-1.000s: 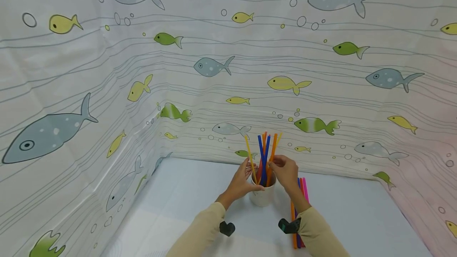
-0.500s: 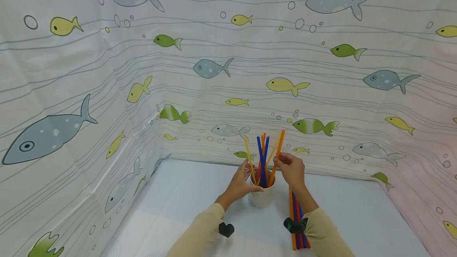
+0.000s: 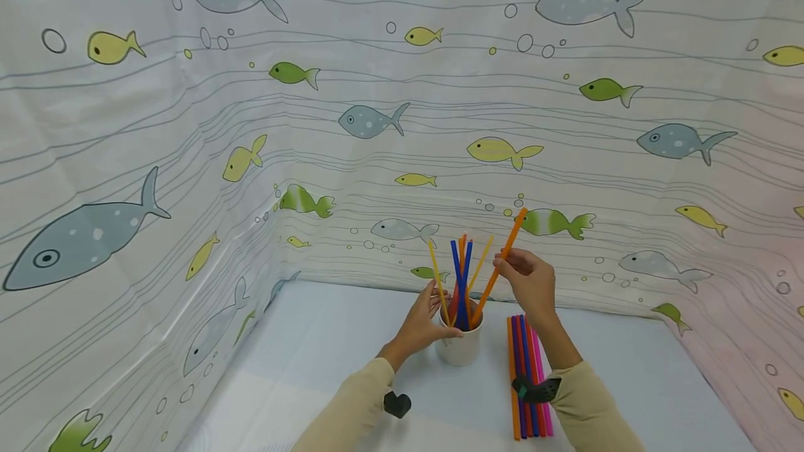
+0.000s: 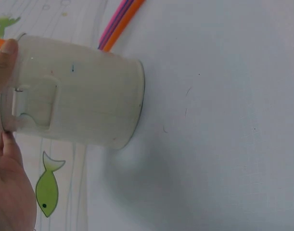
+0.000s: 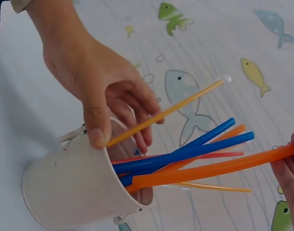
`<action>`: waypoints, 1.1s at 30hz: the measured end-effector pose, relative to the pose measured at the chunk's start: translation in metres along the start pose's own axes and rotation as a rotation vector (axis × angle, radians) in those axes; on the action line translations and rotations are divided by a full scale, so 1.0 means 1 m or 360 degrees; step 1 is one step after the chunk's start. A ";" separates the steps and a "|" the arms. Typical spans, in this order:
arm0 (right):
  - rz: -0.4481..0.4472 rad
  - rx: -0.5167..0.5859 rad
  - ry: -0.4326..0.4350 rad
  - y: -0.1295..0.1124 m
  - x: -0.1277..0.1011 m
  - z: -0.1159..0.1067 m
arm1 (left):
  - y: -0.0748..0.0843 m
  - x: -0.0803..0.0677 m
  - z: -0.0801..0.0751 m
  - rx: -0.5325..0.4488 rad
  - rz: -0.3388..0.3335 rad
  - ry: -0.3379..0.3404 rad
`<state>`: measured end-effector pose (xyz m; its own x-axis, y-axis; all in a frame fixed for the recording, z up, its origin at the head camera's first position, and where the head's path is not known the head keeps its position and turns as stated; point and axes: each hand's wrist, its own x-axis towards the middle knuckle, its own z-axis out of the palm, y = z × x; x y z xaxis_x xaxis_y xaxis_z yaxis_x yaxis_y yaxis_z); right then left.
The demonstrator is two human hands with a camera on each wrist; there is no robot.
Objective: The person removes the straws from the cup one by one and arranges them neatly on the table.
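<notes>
Head view: we see the right hand (image 3: 531, 283) pinching the orange straw (image 3: 498, 269), whose long axis slants down-left from the grip into the white cup (image 3: 460, 349), which the left hand (image 3: 422, 318) steadies.

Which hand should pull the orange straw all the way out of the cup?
Right. The right hand already pinches the orange straw; the left hand grips the white cup.
</notes>
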<state>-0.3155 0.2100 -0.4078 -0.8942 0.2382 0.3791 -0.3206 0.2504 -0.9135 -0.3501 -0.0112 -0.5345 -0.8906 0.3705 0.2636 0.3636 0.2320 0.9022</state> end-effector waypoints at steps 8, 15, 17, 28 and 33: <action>-0.0074 0.0041 0.0049 -0.014 0.006 -0.015 | 0.000 0.001 -0.001 0.0011 0.0018 0.0008; 0.0008 0.0091 0.0042 -0.014 0.005 -0.025 | 0.000 0.000 0.000 0.0018 0.0013 0.0018; 0.0048 0.0080 0.0042 -0.015 0.002 -0.028 | 0.000 0.000 0.001 0.0024 0.0010 0.0018; 0.0201 -0.0149 0.0020 0.030 -0.009 -0.053 | 0.001 -0.002 0.000 0.0024 -0.0004 0.0005; 0.0269 -0.0211 0.0009 0.046 -0.013 -0.063 | 0.002 -0.002 0.000 0.0014 0.0013 0.0006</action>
<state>-0.2990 0.2780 -0.4455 -0.9298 0.2925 0.2233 -0.1220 0.3274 -0.9370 -0.3476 -0.0119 -0.5335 -0.8888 0.3687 0.2722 0.3730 0.2369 0.8971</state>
